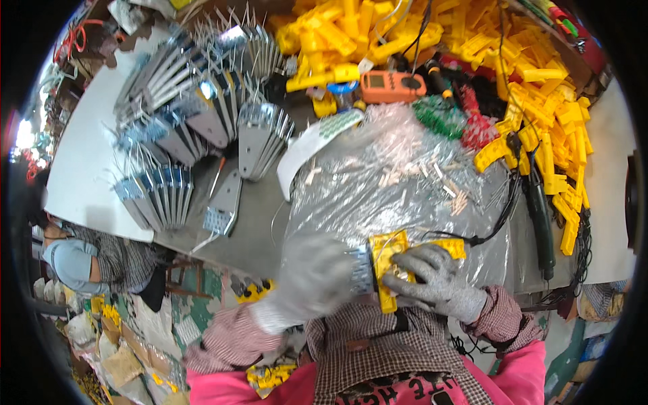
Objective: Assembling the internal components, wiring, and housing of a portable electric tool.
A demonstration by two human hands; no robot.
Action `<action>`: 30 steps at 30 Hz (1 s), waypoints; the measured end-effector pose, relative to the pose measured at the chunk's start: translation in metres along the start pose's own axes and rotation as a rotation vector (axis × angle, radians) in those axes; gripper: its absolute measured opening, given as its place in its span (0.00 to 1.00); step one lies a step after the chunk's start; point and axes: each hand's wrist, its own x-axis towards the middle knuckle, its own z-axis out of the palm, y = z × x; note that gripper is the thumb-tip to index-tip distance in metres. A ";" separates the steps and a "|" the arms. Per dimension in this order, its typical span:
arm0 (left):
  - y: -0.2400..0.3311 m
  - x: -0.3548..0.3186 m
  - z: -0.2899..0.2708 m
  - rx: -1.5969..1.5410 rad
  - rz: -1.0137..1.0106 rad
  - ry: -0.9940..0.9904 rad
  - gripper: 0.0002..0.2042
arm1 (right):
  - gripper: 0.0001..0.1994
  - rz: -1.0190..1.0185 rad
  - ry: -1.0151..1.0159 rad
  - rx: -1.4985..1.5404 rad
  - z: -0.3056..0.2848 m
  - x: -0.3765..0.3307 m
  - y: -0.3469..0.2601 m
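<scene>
At the table (pixel 246 243), right grip (pixel 435 280) holds yellow casing (pixel 387 253).

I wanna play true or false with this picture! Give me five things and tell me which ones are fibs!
1. The right hand is touching a yellow piece. True.
2. The left hand looks sharp and clear. False: the left hand is blurry.
3. The green bundle is to the right of the red bundle. False: the green bundle is to the left.
4. The black stick-shaped tool is to the right of both hands. True.
5. The orange meter is closer to the person than the hands are. False: the orange meter is farther away, beyond both hands.
</scene>
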 end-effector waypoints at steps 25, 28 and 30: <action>-0.089 -0.022 -0.068 0.667 0.395 -0.564 0.06 | 0.14 0.255 0.629 0.150 -0.173 0.098 0.158; -0.082 -0.007 -0.069 0.744 0.462 -0.600 0.05 | 0.07 0.417 1.024 0.188 -0.166 0.021 0.114; -0.086 0.000 -0.071 0.707 0.442 -0.615 0.06 | 0.10 0.461 0.911 -0.051 -0.165 -0.047 0.077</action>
